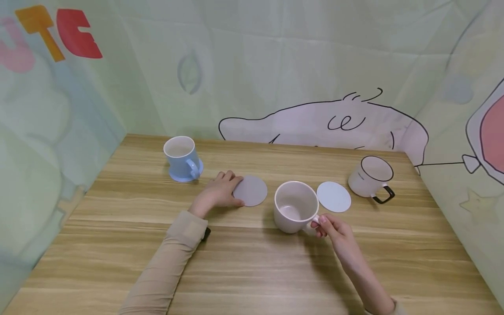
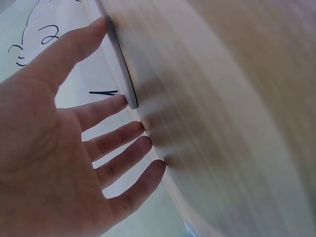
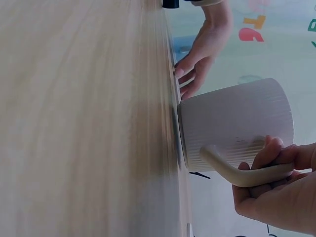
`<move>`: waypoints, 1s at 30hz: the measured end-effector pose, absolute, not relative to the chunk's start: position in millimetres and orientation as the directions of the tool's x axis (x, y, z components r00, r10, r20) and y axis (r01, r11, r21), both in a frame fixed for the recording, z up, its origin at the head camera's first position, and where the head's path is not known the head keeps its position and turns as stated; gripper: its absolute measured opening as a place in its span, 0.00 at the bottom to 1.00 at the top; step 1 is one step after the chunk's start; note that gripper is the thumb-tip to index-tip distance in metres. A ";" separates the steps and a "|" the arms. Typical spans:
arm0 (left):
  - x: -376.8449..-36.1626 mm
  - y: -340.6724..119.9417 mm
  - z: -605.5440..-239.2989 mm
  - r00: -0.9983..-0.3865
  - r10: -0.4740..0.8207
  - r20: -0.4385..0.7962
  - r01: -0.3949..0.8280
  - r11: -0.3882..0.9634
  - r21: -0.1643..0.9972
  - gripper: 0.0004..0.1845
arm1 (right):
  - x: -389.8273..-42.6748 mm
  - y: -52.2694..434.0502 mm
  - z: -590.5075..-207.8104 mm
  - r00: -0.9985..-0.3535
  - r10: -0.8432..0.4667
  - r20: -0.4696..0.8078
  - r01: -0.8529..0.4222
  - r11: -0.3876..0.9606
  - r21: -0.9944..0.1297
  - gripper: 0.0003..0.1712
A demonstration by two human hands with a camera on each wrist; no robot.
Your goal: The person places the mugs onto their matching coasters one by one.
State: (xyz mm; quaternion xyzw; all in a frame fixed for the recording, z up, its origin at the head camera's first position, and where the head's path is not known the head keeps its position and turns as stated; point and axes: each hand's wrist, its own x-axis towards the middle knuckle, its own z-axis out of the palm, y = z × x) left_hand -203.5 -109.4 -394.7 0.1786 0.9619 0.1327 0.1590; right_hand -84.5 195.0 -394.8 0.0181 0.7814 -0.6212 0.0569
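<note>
Right hand (image 1: 334, 229) pinches the pink mug (image 1: 296, 206) handle; left hand (image 1: 219, 191), fingers flat, steadies the grey coaster (image 1: 250, 190) just left. I'd lift the mug level and center it before lowering.

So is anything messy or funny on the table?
Nothing is spilled or broken. Only the blue mug sits on a coaster. The pink mug and white mug stand on bare wood beside two unused coasters.

From my remote station, the head camera looked down across the wooden table (image 1: 252, 271). Both wrist cameras sat close, tipped sideways along its surface. The right wrist view shared the left hand (image 3: 205, 44) and pink mug (image 3: 237, 123) with the head view.
</note>
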 end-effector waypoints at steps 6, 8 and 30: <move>-203.4 -108.5 -394.0 -0.886 0.391 -0.249 0.308 0.898 0.316 0.42 | -85.4 193.9 -393.0 -0.996 -0.053 -0.077 0.063 0.225 -0.972 0.21; -203.7 -108.7 -394.2 -0.886 0.394 -0.245 0.312 0.896 0.315 0.42 | -86.0 193.2 -392.2 -0.995 -0.053 -0.081 0.067 0.220 -0.973 0.21; -203.0 -108.3 -394.3 -0.888 0.381 -0.256 0.299 0.903 0.308 0.42 | -92.8 185.9 -383.5 -0.997 -0.047 -0.062 0.051 0.201 -0.978 0.20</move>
